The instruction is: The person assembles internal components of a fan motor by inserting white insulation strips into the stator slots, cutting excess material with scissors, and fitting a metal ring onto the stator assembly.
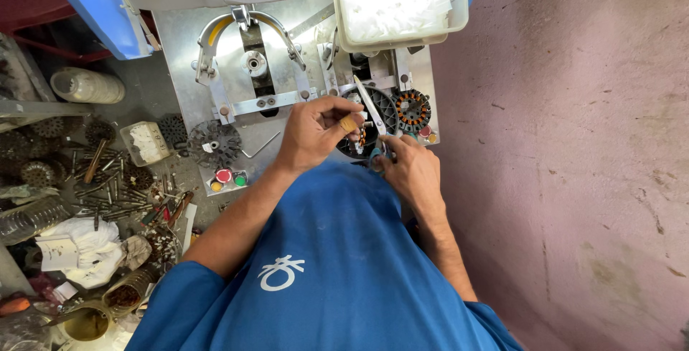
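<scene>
My left hand [313, 133] is raised over a dark round stator [349, 148] on the metal machine plate, its fingers pinched on something small at the stator's edge; what it is I cannot make out. One fingertip is wrapped in tan tape. My right hand [410, 173] grips a pair of scissors [370, 108] by the blue handles, with the pale blades pointing away from me beside the left fingers. A second stator with copper windings [413, 109] sits just right of the blades.
A metal fixture with an arched clamp [247, 24] stands on the steel plate [179, 42]. Behind it is a white tray of pale pieces [399, 12]. A black toothed stator [213, 143], coloured push buttons [228, 177], a small plastic box [146, 143] and scattered bolts and tools [115, 186] lie left. A pink surface [574, 143] fills the right.
</scene>
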